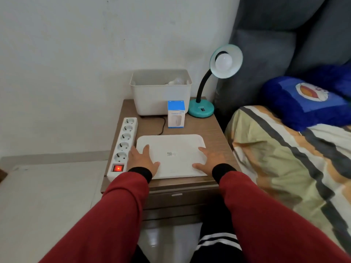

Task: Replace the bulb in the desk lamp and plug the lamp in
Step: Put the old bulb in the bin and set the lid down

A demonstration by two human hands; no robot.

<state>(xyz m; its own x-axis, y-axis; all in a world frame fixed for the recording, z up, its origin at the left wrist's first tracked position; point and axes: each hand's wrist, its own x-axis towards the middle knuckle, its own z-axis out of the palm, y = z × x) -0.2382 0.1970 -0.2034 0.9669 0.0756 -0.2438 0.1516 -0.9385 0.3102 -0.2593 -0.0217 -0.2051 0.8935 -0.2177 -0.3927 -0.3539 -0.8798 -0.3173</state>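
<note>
A: What are the hands doing?

B: Both lie flat and open, holding nothing. The left hand (142,160) rests on the near left corner of the white tray (171,145) at the lower middle of the frame; the right hand (209,159) rests on its near right edge.

A: So which step is this?

B: I'd judge the very start. A bulb (223,61) sits in the shade of the desk lamp (201,109) at the upper right of the nightstand (209,128), and the blue-and-white box (176,113) just left of the lamp's base stands closed. All sockets of the power strip (124,143) along the left edge are empty, its red switch glowing.

A: Where's the lamp's plug?

B: Out of sight. A black cord (163,124) runs under the white bin (161,92) behind the box. Another bulb seems to lie in that bin.

A: Next move?

B: Probably reaching up to the shade, steadying the bendy neck with one hand and unscrewing the bulb with the other.
</note>
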